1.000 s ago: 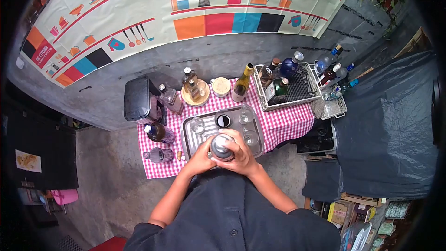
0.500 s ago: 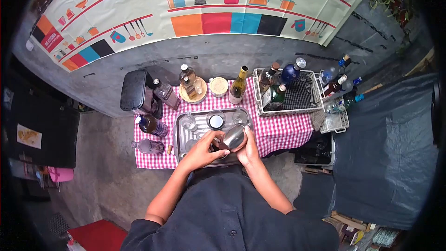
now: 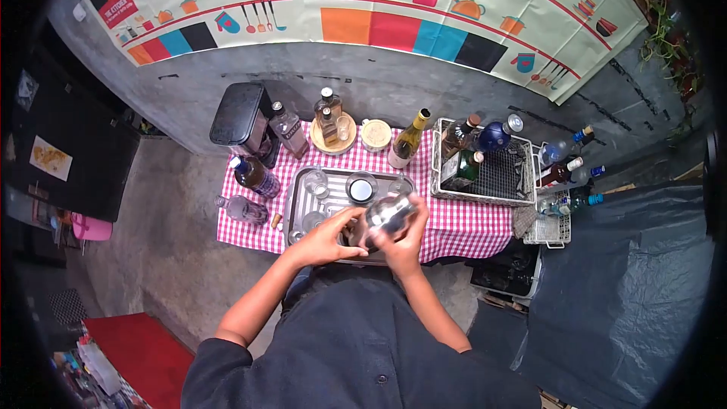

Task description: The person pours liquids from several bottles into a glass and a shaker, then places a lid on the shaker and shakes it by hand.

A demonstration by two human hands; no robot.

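A shiny metal cocktail shaker point(image 3: 391, 214), smeared by motion, is tilted above the front right of a ribbed metal tray point(image 3: 291, 208). My right hand point(image 3: 407, 246) is wrapped round its right side, thumb across the front. At the shaker's lower left end, my left hand point(image 3: 326, 241) curves its thumb and fingers about it; what lies inside that grip is partly hidden. On the tray stand a clear glass point(image 3: 316, 182), a round vessel with a dark centre point(image 3: 361, 188) and another glass point(image 3: 400, 186) behind the shaker.
Left on the checked cloth point(image 3: 469, 231) are a dark bottle point(image 3: 256, 176), a clear bottle point(image 3: 246, 210), a cork point(image 3: 277, 221) and a black bin point(image 3: 239, 115). Behind the tray stand bottles on a wooden board point(image 3: 333, 148), a lidded cup point(image 3: 375, 135) and a wine bottle point(image 3: 410, 140). A bottle-filled basket point(image 3: 485, 197) stands right.
My right hand has shifted right and turned the shaker, its rounded metal end now facing up more. My left hand has moved slightly. The whole view has swung as my head turned.
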